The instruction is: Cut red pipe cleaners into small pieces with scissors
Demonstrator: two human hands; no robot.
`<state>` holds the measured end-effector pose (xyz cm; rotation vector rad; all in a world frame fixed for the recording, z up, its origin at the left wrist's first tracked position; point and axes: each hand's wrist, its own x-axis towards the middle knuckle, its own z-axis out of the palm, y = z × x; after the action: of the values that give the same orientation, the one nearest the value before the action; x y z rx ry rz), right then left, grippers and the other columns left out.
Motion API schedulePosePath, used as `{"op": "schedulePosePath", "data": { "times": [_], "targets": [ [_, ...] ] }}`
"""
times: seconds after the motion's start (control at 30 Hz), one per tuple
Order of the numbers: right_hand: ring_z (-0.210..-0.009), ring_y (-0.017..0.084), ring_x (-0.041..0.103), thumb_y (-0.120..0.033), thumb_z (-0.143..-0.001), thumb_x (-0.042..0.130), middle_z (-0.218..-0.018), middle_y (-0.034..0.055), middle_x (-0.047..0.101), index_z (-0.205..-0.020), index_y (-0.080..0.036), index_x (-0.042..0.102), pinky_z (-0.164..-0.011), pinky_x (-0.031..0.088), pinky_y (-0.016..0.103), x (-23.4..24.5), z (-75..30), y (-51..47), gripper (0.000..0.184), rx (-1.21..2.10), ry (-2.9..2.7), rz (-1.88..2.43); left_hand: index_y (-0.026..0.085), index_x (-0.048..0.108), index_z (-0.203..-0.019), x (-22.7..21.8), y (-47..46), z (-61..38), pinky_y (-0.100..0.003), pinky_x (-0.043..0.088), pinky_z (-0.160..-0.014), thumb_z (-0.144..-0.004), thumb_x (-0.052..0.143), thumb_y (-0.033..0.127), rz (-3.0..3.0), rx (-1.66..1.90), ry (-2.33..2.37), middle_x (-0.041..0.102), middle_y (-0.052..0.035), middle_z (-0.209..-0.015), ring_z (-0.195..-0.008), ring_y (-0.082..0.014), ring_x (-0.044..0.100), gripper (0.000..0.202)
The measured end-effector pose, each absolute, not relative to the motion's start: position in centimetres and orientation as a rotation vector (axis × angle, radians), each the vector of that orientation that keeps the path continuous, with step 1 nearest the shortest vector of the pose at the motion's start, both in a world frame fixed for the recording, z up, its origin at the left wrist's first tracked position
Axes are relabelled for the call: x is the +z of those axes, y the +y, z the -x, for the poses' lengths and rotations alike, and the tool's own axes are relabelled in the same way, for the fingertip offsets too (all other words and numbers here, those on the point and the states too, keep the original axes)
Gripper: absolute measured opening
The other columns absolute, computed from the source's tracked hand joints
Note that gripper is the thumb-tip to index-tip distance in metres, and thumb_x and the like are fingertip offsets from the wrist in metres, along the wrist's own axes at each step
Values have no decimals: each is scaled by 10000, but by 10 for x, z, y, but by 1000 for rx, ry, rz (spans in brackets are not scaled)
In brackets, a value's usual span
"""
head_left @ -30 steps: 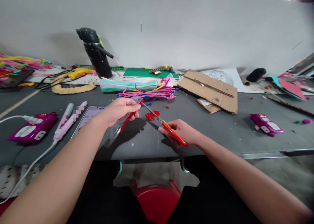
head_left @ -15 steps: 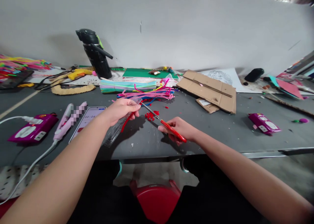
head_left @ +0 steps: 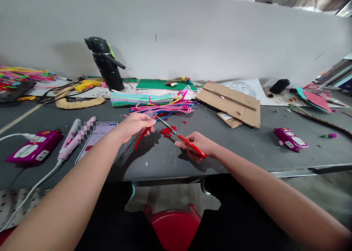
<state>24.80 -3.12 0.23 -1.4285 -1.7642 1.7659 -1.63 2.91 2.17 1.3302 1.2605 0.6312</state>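
My left hand (head_left: 139, 126) pinches a red pipe cleaner (head_left: 139, 140), whose loose end hangs toward the table. A clear plastic ruler (head_left: 125, 153) runs beneath that hand, its far end showing beyond the fingers; whether the fingers grip it too, I cannot tell. My right hand (head_left: 195, 144) is closed around the red handles of a pair of scissors (head_left: 189, 144). The blades point up and left, with their tips at the left fingertips. Short red cut pieces (head_left: 167, 132) lie in a small pile under the blades.
Bundled pipe cleaners (head_left: 145, 98) lie behind my hands, cardboard (head_left: 231, 100) to their right. A phone (head_left: 96, 139), a pink hair straightener (head_left: 74, 137) and a purple pack (head_left: 35, 146) sit left. A black flask (head_left: 107, 65) stands at the back; another purple pack (head_left: 290, 139) lies right.
The camera view has tilted up slightly, so the table scene sits a little lower and further left. Both hands keep nearly the same hold and place.
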Motion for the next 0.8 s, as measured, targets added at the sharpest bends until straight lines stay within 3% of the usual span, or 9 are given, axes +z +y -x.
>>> {"op": "schedulePosePath", "data": {
  "times": [0.3, 0.47, 0.57, 0.67, 0.8],
  "targets": [
    [-357, 100, 522, -637, -727, 681, -490, -14, 558, -613, -174, 483, -321, 372, 189, -1, -249, -35, 516, 1748, -1597, 1409, 147, 613, -740, 30, 23, 16, -244, 451, -535, -765, 713, 429, -1413, 631, 1238, 681, -43, -685, -544, -113, 572, 300],
    [-657, 165, 668, -457, -695, 780, -754, 45, 686, -666, -195, 438, -518, 498, 241, 9, -233, -42, 432, 1545, -1429, 1216, 152, 604, -789, 34, 4, 2, -246, 440, -529, -794, 686, 434, -1451, 583, 1133, 689, -49, -701, -544, -119, 575, 293],
    [-827, 210, 679, -414, -669, 803, -924, 90, 721, -695, -200, 424, -638, 517, 287, 15, -226, -45, 436, 1480, -1298, 1147, 154, 612, -800, 32, -7, -10, -252, 450, -532, -806, 666, 467, -1479, 525, 1073, 689, -53, -707, -563, -130, 587, 318],
    [-782, 196, 655, -408, -647, 806, -981, 105, 721, -717, -186, 466, -578, 462, 272, 18, -224, -48, 413, 1435, -1265, 1164, 154, 612, -819, 28, -14, -20, -252, 454, -528, -809, 651, 505, -1497, 452, 1033, 686, -54, -712, -577, -135, 592, 353],
    [-662, 143, 585, -370, -664, 776, -827, 57, 699, -704, -167, 516, -550, 399, 258, 16, -223, -49, 333, 1360, -1313, 1206, 154, 597, -825, 24, -17, -28, -255, 457, -523, -797, 660, 524, -1475, 419, 1017, 676, -46, -702, -570, -132, 587, 377]
  ]
}}
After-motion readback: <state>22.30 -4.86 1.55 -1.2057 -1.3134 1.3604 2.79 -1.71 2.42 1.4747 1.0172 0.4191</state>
